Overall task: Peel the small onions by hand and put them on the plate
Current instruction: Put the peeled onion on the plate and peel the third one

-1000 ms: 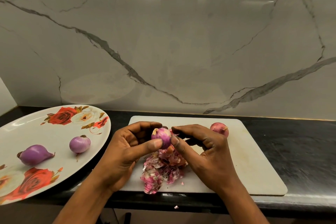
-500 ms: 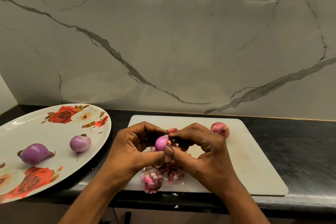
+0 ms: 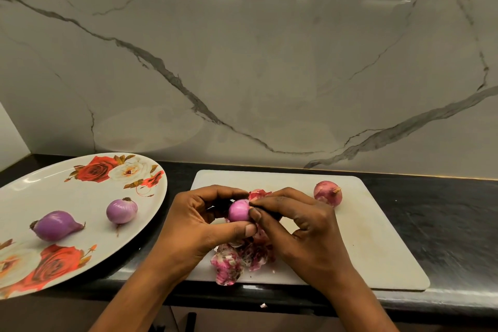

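Note:
My left hand (image 3: 199,221) grips a small pink onion (image 3: 238,210) between thumb and fingers above the white cutting board (image 3: 377,240). The thumb and forefinger of my right hand (image 3: 299,226) pinch a flap of skin at the onion's right side. A heap of pink peel (image 3: 239,259) lies on the board under my hands. One unpeeled onion (image 3: 327,193) sits near the board's far edge. Two peeled purple onions, an elongated onion (image 3: 55,225) and a round onion (image 3: 121,210), lie on the rose-patterned plate (image 3: 80,191) at the left.
The board and plate sit on a black counter (image 3: 444,224) whose front edge runs just below my wrists. A marble wall (image 3: 269,62) rises behind. A scrap of peel (image 3: 262,305) lies on the counter's front lip.
The onion has turned in my left hand and shows a smoother pink face. My right fingers have shifted from its underside to its right side. Both hands sit slightly lower over the peel.

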Action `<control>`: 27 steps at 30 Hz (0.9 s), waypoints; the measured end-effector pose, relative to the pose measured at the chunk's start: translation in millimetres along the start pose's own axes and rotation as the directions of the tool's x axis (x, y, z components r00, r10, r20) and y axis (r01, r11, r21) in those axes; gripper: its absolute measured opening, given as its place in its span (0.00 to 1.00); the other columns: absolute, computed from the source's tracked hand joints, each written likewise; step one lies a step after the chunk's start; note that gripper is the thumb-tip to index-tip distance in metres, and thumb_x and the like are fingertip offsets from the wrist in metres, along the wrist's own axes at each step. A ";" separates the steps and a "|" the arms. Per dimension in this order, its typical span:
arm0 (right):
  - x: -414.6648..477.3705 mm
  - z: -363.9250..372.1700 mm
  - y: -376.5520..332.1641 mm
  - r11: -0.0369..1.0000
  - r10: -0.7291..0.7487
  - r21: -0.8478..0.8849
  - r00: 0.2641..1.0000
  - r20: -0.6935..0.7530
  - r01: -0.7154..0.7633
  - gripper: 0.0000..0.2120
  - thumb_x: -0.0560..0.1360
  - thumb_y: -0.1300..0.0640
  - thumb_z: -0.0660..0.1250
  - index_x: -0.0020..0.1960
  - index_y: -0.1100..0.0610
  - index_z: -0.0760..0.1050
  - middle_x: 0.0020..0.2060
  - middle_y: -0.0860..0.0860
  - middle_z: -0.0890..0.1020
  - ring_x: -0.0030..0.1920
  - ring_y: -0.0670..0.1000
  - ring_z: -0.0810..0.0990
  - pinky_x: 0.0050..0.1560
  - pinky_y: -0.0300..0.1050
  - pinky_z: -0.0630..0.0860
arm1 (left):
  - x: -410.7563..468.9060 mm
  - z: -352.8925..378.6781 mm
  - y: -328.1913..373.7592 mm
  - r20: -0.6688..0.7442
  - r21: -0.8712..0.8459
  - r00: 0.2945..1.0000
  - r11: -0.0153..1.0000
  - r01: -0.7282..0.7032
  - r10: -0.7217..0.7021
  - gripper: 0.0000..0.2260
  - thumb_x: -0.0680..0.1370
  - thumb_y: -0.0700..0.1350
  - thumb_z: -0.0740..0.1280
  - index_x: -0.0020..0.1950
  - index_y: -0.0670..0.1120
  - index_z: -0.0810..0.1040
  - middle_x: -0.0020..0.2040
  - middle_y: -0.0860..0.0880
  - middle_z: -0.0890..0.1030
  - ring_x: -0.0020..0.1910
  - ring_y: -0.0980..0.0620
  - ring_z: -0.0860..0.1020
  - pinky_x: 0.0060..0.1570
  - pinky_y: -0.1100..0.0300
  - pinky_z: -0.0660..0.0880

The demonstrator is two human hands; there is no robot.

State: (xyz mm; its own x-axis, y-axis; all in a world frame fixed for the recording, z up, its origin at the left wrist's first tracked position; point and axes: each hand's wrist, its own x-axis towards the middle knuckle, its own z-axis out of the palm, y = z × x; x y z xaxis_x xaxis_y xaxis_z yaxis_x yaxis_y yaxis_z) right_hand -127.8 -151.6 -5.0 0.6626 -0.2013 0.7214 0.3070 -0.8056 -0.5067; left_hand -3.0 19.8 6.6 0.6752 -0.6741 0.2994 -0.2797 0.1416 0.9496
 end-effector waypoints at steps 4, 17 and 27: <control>-0.2 1.0 2.7 0.999 -0.022 -0.028 1.000 -0.010 0.021 0.07 0.80 0.60 0.74 0.58 0.56 0.86 0.51 0.46 0.87 0.51 0.44 0.85 0.49 0.42 0.83 | -1.4 0.8 0.1 0.031 -0.031 1.000 1.000 0.003 -0.002 0.21 0.65 0.39 0.83 0.56 0.52 0.88 0.56 0.46 0.88 0.57 0.43 0.86 0.57 0.50 0.84; 2.9 0.4 5.3 0.991 0.095 0.094 0.995 0.035 -0.098 0.09 0.84 0.53 0.67 0.56 0.54 0.84 0.45 0.41 0.84 0.47 0.45 0.83 0.45 0.33 0.76 | -0.8 -0.4 -1.7 0.143 -0.069 0.987 0.996 -0.061 0.070 0.20 0.70 0.36 0.79 0.60 0.49 0.87 0.59 0.46 0.87 0.61 0.44 0.84 0.60 0.53 0.82; 3.7 0.1 3.9 0.984 0.115 0.137 0.993 -0.006 -0.113 0.09 0.83 0.50 0.67 0.55 0.52 0.84 0.43 0.40 0.84 0.44 0.48 0.85 0.42 0.41 0.81 | -0.6 0.5 -1.0 0.168 -0.147 0.984 0.988 -0.043 0.068 0.17 0.73 0.38 0.77 0.61 0.49 0.87 0.60 0.45 0.87 0.63 0.44 0.84 0.60 0.53 0.82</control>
State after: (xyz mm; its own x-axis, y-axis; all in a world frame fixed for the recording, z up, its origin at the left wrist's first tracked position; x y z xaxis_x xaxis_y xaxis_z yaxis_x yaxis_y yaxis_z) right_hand -124.1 -155.4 -4.3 0.6891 -0.2957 0.6616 0.3210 -0.6939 -0.6446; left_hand -3.5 19.7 5.4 0.5308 -0.7748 0.3434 -0.2050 0.2757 0.9391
